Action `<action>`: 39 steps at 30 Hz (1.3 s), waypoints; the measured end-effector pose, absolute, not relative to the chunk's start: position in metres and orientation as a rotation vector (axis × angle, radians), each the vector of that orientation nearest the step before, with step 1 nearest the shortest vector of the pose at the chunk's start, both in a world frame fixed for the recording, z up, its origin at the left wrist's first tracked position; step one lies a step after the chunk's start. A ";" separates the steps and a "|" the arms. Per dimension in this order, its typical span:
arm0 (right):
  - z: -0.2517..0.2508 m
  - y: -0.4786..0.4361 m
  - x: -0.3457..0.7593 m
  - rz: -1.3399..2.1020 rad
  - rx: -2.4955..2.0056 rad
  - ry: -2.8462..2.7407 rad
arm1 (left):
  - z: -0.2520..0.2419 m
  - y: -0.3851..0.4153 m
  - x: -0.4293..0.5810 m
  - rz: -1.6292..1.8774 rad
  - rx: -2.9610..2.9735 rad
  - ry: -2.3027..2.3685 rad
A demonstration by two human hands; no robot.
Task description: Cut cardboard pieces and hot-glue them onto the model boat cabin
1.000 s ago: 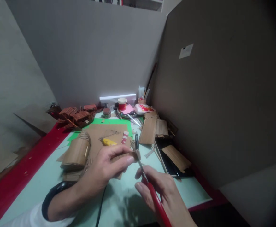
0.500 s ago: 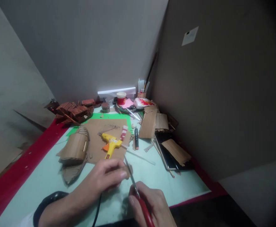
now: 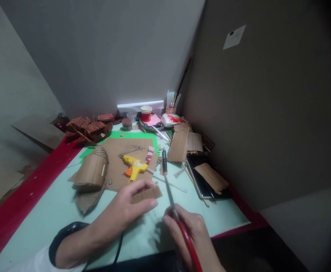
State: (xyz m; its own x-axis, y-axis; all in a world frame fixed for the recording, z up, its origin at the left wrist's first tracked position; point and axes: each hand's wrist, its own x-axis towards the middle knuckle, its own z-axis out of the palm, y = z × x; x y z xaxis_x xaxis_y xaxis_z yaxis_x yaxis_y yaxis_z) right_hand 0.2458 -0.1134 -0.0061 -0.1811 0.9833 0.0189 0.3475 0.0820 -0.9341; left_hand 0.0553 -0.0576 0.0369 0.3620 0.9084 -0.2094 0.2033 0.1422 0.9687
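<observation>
Between the thumb and fingers of my left hand [image 3: 129, 206] is a small strip of corrugated cardboard [image 3: 146, 195]. My right hand [image 3: 189, 232] is closed round the red handles of a pair of scissors [image 3: 169, 192]. Their blades look shut and point away from me, a little to the right of the strip and apart from it. Beyond my left hand a yellow glue gun [image 3: 135, 166] lies on a flat cardboard sheet [image 3: 114, 181]. A cardboard model boat [image 3: 90, 173] with a rounded cover sits to the left of it.
Brown painted cardboard models [image 3: 90, 128] stand at the back left. A red paper cup [image 3: 146, 114] and a jar [image 3: 126, 124] are at the back. A black marker [image 3: 164, 161] lies mid-table. On the right, a cardboard piece [image 3: 212, 177] rests on a dark tablet-like slab [image 3: 195, 164], near the wall.
The scissors have moved right, away from my left hand, and their blades now look shut. My left hand has turned, and the cardboard strip in it shows more fully.
</observation>
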 end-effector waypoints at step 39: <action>0.015 -0.072 0.196 1.527 -1.000 -1.106 | 0.034 -0.043 0.047 0.931 0.923 0.931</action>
